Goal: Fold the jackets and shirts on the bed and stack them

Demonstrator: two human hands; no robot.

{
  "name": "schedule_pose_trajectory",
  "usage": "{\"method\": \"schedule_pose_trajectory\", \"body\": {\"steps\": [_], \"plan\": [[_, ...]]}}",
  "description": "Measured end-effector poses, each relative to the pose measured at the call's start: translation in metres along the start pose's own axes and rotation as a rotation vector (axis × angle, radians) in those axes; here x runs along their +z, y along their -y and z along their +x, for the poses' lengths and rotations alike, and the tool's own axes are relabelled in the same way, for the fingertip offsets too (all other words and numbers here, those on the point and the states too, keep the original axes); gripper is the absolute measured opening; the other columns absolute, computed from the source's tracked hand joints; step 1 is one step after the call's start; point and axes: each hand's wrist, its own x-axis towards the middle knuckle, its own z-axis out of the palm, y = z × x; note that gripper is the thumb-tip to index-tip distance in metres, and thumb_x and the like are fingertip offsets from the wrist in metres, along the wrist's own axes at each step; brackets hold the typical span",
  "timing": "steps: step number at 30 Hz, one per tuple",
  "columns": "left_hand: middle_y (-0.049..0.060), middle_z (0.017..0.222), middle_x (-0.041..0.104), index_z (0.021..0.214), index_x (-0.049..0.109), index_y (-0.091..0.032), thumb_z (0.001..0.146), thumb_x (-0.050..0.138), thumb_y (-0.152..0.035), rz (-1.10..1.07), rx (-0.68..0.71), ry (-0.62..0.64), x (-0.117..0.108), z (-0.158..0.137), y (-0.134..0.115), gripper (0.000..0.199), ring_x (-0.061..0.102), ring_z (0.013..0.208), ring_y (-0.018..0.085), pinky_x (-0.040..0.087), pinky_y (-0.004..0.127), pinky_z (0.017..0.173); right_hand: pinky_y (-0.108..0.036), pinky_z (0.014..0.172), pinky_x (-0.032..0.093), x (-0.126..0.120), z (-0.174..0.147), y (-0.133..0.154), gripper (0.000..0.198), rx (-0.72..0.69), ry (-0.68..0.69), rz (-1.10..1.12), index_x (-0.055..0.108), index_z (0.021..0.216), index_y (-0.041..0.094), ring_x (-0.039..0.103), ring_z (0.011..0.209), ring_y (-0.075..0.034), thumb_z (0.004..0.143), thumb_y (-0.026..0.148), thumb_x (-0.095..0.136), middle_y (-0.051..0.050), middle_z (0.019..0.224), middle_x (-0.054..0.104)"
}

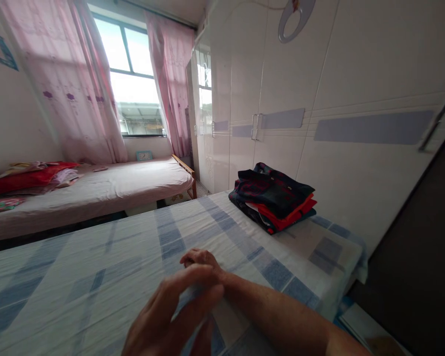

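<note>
My left hand (pixel 166 311) is raised close to the camera, its bent fingers apart and holding nothing. Behind its fingertips, my right hand (pixel 205 259) hovers or rests low over the bed; which of the two I cannot tell. Its fingers are loosely curved to the left, with nothing visible in them, and are partly hidden by the left hand. Under both hands spreads a blue-and-white checked bedsheet (pixel 133 277). Beyond the right forearm, a stack of folded clothes (pixel 274 195), dark on top with bright red layers below, lies near the bed's far right side.
White wardrobe doors (pixel 282 84) line the right side. A second bed (pixel 133 180) with a pink sheet stands by the window, a red heap of bedding (pixel 33 175) at its left. Pink curtains (pixel 85 89) hang there. A dark panel (pixel 419 237) borders the lower right.
</note>
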Motion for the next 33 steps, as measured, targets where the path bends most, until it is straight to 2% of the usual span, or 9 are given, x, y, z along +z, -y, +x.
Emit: {"method": "schedule_pose_trajectory", "body": {"steps": [3,6,10,16,21,24,29,31,33], "plan": [[0.006,0.128,0.054,0.117,0.056,-0.028,0.086,0.048,-0.031,0.065,-0.030,0.089,0.018,-0.002,0.034,0.032,0.057,0.109,0.021,0.052,0.033,0.087,-0.022,0.084,0.044,-0.002,-0.001,0.002,0.025,-0.006,-0.010,0.007,0.067,0.096,0.022,0.062,0.092,-0.013,0.082,0.019,0.046,-0.001,0.100,0.067],[0.007,0.127,0.056,0.113,0.059,-0.026,0.085,0.045,-0.037,0.186,-0.238,0.117,0.039,-0.034,0.087,0.033,0.057,0.111,0.024,0.051,0.039,0.090,-0.021,0.083,0.044,-0.002,-0.002,0.003,0.026,-0.008,-0.030,0.033,0.067,0.095,0.022,0.062,0.091,-0.013,0.081,0.016,0.046,-0.001,0.098,0.068],[0.008,0.118,0.063,0.107,0.064,-0.022,0.083,0.042,-0.036,0.234,-0.432,0.315,0.054,-0.071,0.138,0.036,0.060,0.108,0.025,0.050,0.041,0.091,-0.021,0.082,0.044,-0.002,-0.001,0.002,0.025,-0.006,-0.036,0.036,0.068,0.094,0.022,0.062,0.089,-0.012,0.080,0.016,0.047,-0.001,0.096,0.068],[0.010,0.123,0.060,0.112,0.063,-0.018,0.084,0.038,-0.033,0.257,-0.448,0.425,0.052,-0.071,0.141,0.040,0.056,0.113,0.024,0.045,0.040,0.098,-0.022,0.080,0.045,-0.002,-0.001,0.001,0.024,-0.005,-0.025,0.039,0.068,0.093,0.023,0.062,0.085,-0.012,0.081,0.016,0.048,0.000,0.097,0.067],[0.010,0.123,0.061,0.112,0.064,-0.019,0.085,0.037,-0.035,0.255,-0.445,0.416,0.051,-0.071,0.140,0.041,0.057,0.112,0.024,0.047,0.040,0.096,-0.022,0.076,0.047,-0.005,0.001,0.001,0.024,-0.033,-0.040,0.119,0.068,0.090,0.021,0.062,0.079,-0.011,0.078,0.012,0.049,-0.001,0.091,0.068],[0.009,0.122,0.061,0.111,0.064,-0.020,0.084,0.039,-0.036,0.247,-0.443,0.380,0.052,-0.074,0.142,0.040,0.058,0.112,0.024,0.047,0.039,0.096,-0.024,0.073,0.048,-0.043,0.012,-0.005,0.024,-0.019,-0.263,0.171,0.066,0.094,0.019,0.062,0.080,-0.012,0.080,0.013,0.047,-0.003,0.094,0.067],[0.009,0.123,0.061,0.112,0.064,-0.020,0.085,0.038,-0.037,0.238,-0.447,0.376,0.053,-0.075,0.143,0.041,0.057,0.112,0.023,0.046,0.038,0.097,-0.033,0.086,0.044,-0.177,0.026,-0.047,0.030,0.083,-0.905,-0.120,0.059,0.106,0.016,0.057,0.097,-0.019,0.084,0.019,0.039,-0.010,0.106,0.063],[0.009,0.124,0.060,0.112,0.064,-0.020,0.084,0.038,-0.036,0.230,-0.461,0.390,0.052,-0.073,0.142,0.041,0.057,0.113,0.023,0.046,0.038,0.097,-0.037,0.090,0.040,-0.226,0.020,-0.075,0.033,0.219,-1.026,-0.374,0.058,0.109,0.014,0.053,0.105,-0.022,0.082,0.016,0.039,-0.014,0.112,0.059],[0.009,0.124,0.060,0.112,0.064,-0.020,0.083,0.040,-0.035,0.220,-0.483,0.398,0.052,-0.071,0.140,0.040,0.056,0.114,0.023,0.045,0.039,0.097,-0.045,0.088,0.037,-0.257,0.009,-0.104,0.037,0.484,-1.041,-0.591,0.055,0.116,0.014,0.048,0.111,-0.029,0.082,0.018,0.042,-0.017,0.116,0.055]]}}
